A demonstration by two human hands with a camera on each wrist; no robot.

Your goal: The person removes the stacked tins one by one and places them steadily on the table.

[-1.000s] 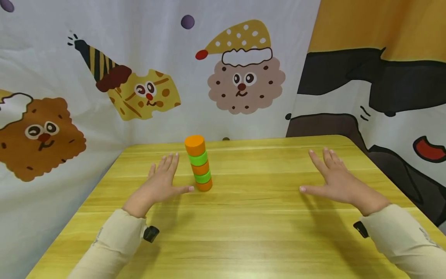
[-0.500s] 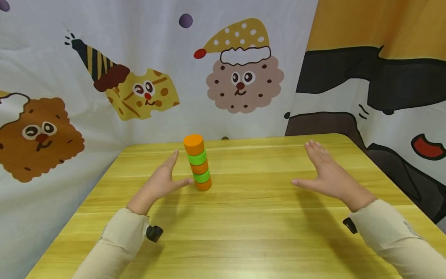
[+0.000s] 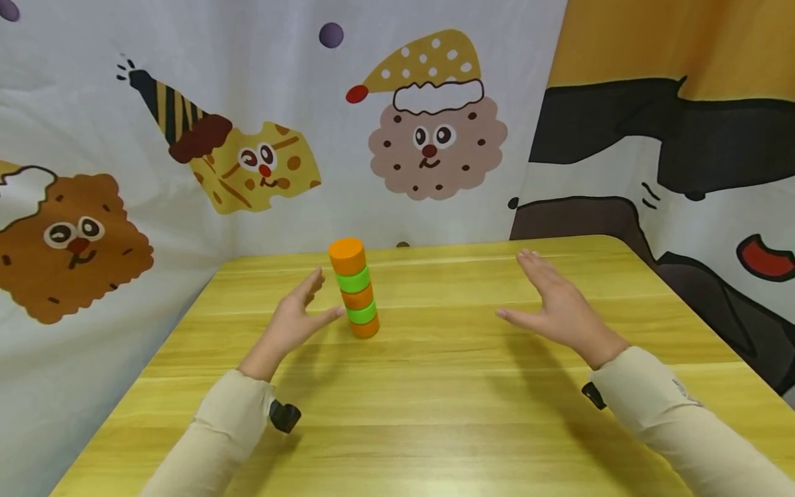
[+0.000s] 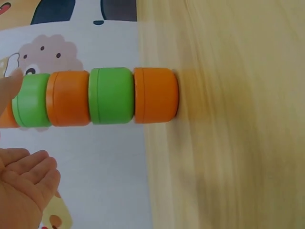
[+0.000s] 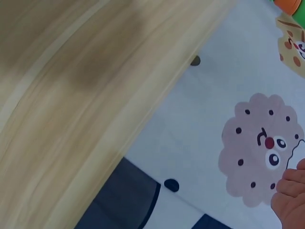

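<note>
A tower of orange and green round blocks (image 3: 357, 297) stands upright left of the table's middle, its colours alternating and an orange block on top. Just left of it is my left hand (image 3: 292, 321), thumb and fingers spread apart, the thumb tip overlapping the tower's edge in the head view. In the left wrist view the blocks (image 4: 112, 95) lie across the picture between thumb and fingers. Over the right half of the table my right hand (image 3: 562, 310) holds nothing, its thumb apart from its straight fingers and its palm side facing the tower.
A wood-grain table (image 3: 422, 400) spans the view below the hands. Behind it hangs a white curtain (image 3: 273, 76) printed with cartoon biscuits and cheese, close to the table's far edge. Both sleeves carry a small black camera (image 3: 285, 417) at the cuff.
My right hand has moved left toward the tower, and its fingers have drawn together. My left hand has turned and shifted slightly right, closer to the blocks. The tower stands where it was.
</note>
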